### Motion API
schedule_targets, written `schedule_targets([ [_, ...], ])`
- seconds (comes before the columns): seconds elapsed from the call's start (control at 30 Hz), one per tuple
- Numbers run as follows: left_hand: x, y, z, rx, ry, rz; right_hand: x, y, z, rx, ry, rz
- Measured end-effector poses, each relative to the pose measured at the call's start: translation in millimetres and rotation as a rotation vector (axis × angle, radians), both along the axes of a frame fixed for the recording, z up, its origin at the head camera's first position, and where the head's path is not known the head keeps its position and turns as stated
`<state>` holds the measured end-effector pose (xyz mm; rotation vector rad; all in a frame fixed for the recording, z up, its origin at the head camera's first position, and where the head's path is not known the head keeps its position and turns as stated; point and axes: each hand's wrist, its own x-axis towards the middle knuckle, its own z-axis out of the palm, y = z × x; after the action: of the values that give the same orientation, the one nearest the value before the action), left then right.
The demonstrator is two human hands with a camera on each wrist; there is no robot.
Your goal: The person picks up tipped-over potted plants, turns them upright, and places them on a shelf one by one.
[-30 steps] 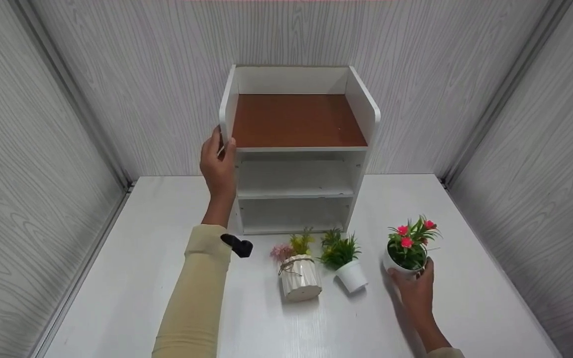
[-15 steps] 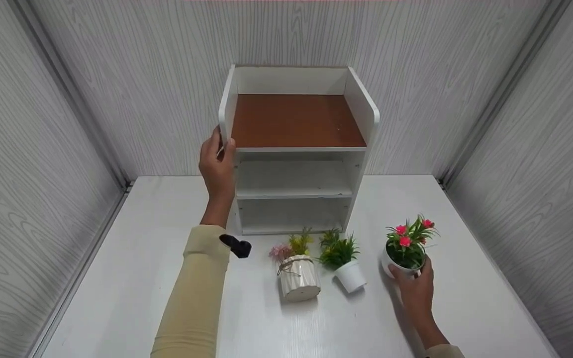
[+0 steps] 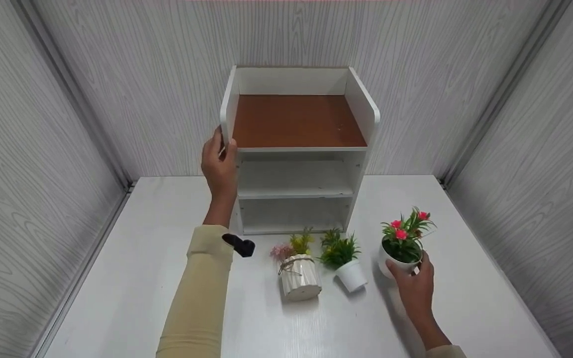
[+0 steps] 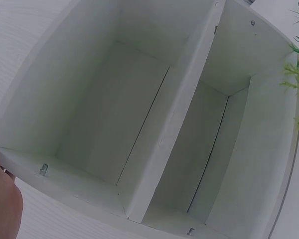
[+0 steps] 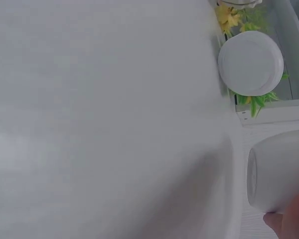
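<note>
My left hand (image 3: 219,166) grips the front edge of the left side panel of a white shelf unit (image 3: 296,194), thumb in front. In the left wrist view, part of that hand (image 4: 4,199) shows at the lower left, beside two white compartments. On the right, my right hand (image 3: 417,288) holds a potted plant (image 3: 400,246) with pinkish-red flowers by its white pot. The right wrist view shows the pot's side (image 5: 276,167) and base, with the fingers at the lower right; its flowers are out of that view.
A cream ribbed pot (image 3: 301,283) with twine and pink and yellow flowers lies in front of the shelf. Beside it lies a white pot (image 3: 351,276) with green foliage. Grey wood-grain walls (image 3: 525,149) enclose the white table (image 3: 132,278).
My right hand has carried the flowering pot slightly left and toward the back. My left hand keeps its place on the shelf's side panel. The two lying pots have not moved.
</note>
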<state>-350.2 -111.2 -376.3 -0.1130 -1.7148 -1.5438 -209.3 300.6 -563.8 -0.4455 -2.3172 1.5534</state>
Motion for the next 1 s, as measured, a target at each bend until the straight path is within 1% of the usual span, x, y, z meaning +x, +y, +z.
schedule_targets([
  [0.13, 1.6, -0.3, -0.4, 0.017, -0.002, 0.0, 2.8, -11, 15.5, 0.006, 0.045, 0.01],
  [0.2, -2.9, -1.2, -4.5, 0.024, -0.011, -0.004, 4.8, -16, 24.2, 0.01, 0.064, 0.013],
  [0.37, -19.3, -6.1, -17.5, 0.046, -0.033, -0.034, 8.8, -29, 48.1, 0.029, 0.091, 0.023],
  [0.47, -23.8, -8.6, -21.0, 0.047, -0.025, -0.049, 10.5, -38, 62.4, 0.038, 0.109, 0.04],
  [0.6, -24.8, -9.4, -21.7, 0.033, -0.012, -0.051, 12.4, -51, 81.3, 0.052, 0.154, 0.075],
  [0.73, -23.9, -8.2, -22.1, 0.016, -0.013, -0.044, 11.6, -61, 100.1, 0.061, 0.223, 0.109],
  [0.87, -24.8, -8.0, -22.5, -0.001, -0.017, -0.026, 5.8, -71, 119.5, 0.064, 0.297, 0.147],
  [1.0, -25.3, -9.1, -22.8, -0.007, -0.003, -0.015, -3.1, -82, 137.3, 0.055, 0.355, 0.193],
])
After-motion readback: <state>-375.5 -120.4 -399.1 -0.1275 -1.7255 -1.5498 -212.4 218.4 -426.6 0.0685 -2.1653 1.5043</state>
